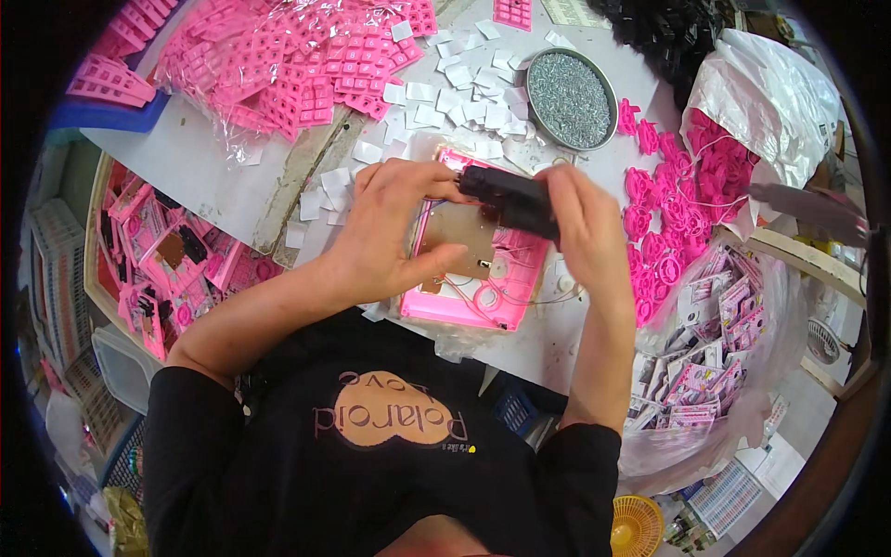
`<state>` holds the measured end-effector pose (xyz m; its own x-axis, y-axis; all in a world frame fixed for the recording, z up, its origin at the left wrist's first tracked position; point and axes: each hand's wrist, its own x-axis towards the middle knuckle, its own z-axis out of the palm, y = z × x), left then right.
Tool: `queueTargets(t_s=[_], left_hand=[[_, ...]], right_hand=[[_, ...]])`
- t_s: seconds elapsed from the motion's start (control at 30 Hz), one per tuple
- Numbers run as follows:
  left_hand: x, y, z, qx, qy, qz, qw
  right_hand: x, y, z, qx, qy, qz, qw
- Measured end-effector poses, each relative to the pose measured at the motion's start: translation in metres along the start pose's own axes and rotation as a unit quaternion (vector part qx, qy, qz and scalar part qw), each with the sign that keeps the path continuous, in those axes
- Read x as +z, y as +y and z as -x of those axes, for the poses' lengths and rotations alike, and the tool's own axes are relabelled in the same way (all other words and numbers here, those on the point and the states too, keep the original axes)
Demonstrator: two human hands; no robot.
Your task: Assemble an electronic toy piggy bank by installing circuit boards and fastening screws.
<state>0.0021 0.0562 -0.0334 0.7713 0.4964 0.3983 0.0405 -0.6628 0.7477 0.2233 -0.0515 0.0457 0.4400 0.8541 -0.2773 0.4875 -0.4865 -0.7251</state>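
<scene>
- The right hand is curled closed around one end of a black, blocky part, holding it over the pink casing.
- The left hand has its thumb spread well away from its fingers; the fingertips are at the other end of the black part, and whether they pinch anything cannot be told.
- The left thumb reaches over a brown board lying in the casing.
- The casing lies open on the worktop, between the forearms, with thin wires trailing from its lower part.
- Beyond it are scattered white squares and a round tin of small metal pieces.
- Pink keypad pieces are heaped at the far left.
- Pink ring-shaped pieces spread along the right side, near a white bag.
</scene>
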Motion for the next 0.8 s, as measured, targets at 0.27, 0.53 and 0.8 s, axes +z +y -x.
queueTargets(t_s=[0.27, 0.53, 0.8], left_hand=[[0.002, 0.012, -0.006, -0.001, -0.037, -0.12, 0.992], [0.002, 0.015, -0.009, 0.002, -0.045, -0.123, 0.991], [0.003, 0.015, -0.01, -0.015, -0.056, -0.131, 0.99]], right_hand=[[0.0, -0.021, -0.008, -0.094, 0.062, 0.257, 0.96], [-0.001, 0.013, 0.0, -0.315, 0.017, 0.274, 0.908], [0.014, 0.002, 0.006, -0.279, 0.016, 0.355, 0.892]])
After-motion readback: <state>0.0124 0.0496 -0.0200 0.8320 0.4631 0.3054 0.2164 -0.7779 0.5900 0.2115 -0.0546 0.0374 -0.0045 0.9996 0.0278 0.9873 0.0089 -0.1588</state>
